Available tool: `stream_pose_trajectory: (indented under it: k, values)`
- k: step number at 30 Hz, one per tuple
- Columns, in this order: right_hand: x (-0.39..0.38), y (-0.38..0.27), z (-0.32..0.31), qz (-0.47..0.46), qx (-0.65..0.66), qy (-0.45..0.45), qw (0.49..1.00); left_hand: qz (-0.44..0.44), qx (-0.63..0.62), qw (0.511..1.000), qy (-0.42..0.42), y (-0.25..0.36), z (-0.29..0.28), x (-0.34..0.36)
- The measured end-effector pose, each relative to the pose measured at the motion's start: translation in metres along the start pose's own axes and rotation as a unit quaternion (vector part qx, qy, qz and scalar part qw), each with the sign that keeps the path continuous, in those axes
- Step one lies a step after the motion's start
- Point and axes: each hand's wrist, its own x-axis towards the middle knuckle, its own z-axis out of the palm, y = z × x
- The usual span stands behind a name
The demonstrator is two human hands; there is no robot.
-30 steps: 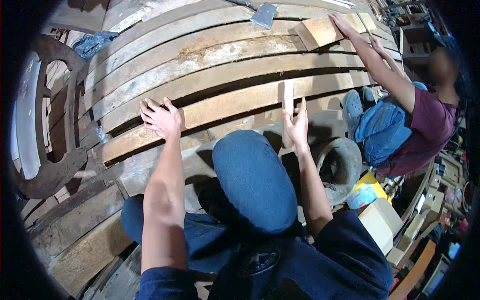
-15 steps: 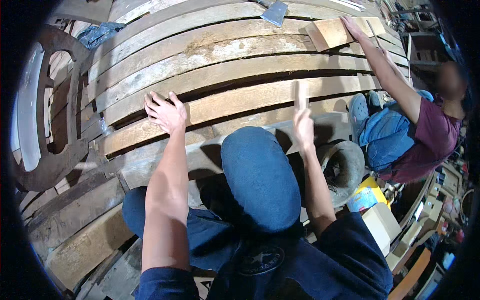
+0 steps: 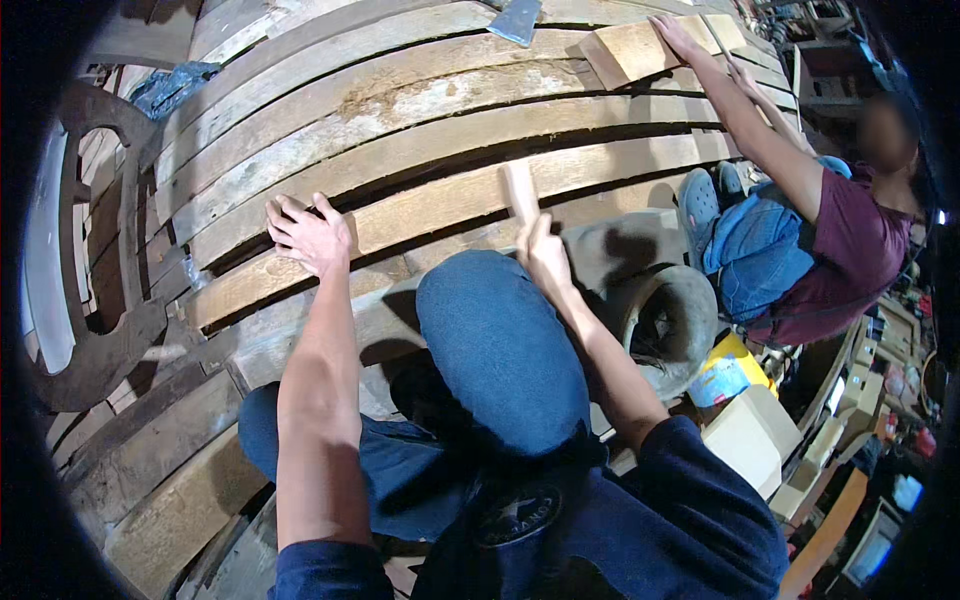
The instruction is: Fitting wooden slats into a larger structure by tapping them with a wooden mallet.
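My left hand rests with fingers spread on the near, light-coloured wooden plank, toward its left end, fingertips over the dark gap behind it. My right hand grips a short pale wooden stick, its upper end over the middle of the same plank. Motion blurs the stick, so I cannot tell its exact kind or whether it touches the plank. Between my arms, my raised knee in blue jeans hides part of the boards below.
At the right a person sits with a hand on a thick wooden block. An axe head lies on the far boards. Beside my right arm stands a round grey hollow object. A dark carved wooden frame stands left.
My right hand has moved left along the plank with the stick, which now leans. My left hand keeps its place on the plank. The whole view has shifted slightly.
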Motion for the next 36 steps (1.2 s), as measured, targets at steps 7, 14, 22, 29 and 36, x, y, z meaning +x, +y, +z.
stream_pose_trajectory:
  k: [7, 14, 22, 29, 36]
  values:
    - [0.032, 0.037, -0.029, 0.146, 0.053, 0.129, 0.979, -0.002, -0.012, 1.000, 0.012, 0.009, -0.002, 0.001]
    - [-0.005, -0.020, -0.001, -0.030, 0.026, -0.014, 0.999, -0.022, 0.018, 0.998, -0.050, -0.015, 0.001, 0.004]
    - [-0.010, -0.013, -0.050, 0.044, 0.117, -0.054, 0.991, 0.076, 0.138, 0.908, -0.388, 0.009, -0.078, 0.056]
    - [0.035, -0.020, -0.124, -0.045, 0.007, 0.042, 0.998, 0.103, 0.011, 0.923, -0.370, -0.011, -0.161, 0.106]
    - [0.023, -0.162, -0.240, -0.207, -0.078, 0.122, 0.968, 0.101, -0.016, 0.945, -0.309, -0.044, -0.206, 0.122]
